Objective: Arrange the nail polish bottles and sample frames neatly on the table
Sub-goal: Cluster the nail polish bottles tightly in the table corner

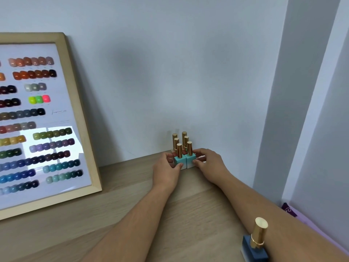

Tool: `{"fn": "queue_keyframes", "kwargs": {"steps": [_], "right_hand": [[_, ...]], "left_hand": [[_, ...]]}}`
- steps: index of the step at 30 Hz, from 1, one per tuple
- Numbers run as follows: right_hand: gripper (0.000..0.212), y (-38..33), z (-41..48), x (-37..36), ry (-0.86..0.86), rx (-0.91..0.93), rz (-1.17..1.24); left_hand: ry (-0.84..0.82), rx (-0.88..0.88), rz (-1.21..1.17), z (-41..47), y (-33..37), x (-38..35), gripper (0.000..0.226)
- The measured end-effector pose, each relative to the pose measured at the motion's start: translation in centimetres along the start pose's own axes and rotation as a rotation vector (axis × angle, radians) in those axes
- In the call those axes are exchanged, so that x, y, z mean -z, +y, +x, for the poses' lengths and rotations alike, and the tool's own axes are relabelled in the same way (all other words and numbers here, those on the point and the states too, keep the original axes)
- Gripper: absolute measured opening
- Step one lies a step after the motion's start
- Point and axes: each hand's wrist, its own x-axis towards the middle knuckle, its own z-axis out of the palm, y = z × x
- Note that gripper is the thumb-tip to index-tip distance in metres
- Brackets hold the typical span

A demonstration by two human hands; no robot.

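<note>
Several nail polish bottles with gold caps stand in two tight rows against the wall. The front pair is turquoise: the left turquoise bottle point(179, 159) and the right turquoise bottle point(190, 157). My left hand point(166, 170) presses the left one with thumb and fingers. My right hand point(209, 163) presses the right one from the other side. Reddish bottles point(175, 153) stand behind them, mostly hidden. A dark blue bottle point(255, 246) stands alone near the front right, beside my right forearm. A wooden sample frame point(83, 118) with rows of colour swatches leans against the wall at left.
The wooden table point(117, 214) runs from the frame to the right wall. A grey wall corner point(279, 110) rises just right of the bottles. A purple item point(289, 209) lies beyond the table's right edge.
</note>
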Motion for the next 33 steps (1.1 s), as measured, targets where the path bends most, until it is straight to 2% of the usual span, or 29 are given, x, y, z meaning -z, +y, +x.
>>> {"fn": "queue_keyframes", "kwargs": {"steps": [18, 25, 29, 33], "right_hand": [[0.037, 0.2, 1.7, -0.8, -0.003, -0.002, -0.01], [0.038, 0.4, -0.5, 0.3, 0.044, 0.015, 0.008], [0.029, 0.2, -4.4, 2.1, 0.119, 0.083, 0.032], [0.023, 0.2, -8.5, 4.0, 0.164, 0.099, 0.021]], "left_hand": [[0.011, -0.006, -0.053, 2.2, -1.0, -0.5, 0.03], [0.013, 0.011, -0.032, 1.4, -0.7, 0.3, 0.033], [-0.11, -0.044, 0.016, -1.2, -0.8, 1.7, 0.04], [-0.262, -0.125, -0.014, -6.0, -0.6, 3.9, 0.035]]}}
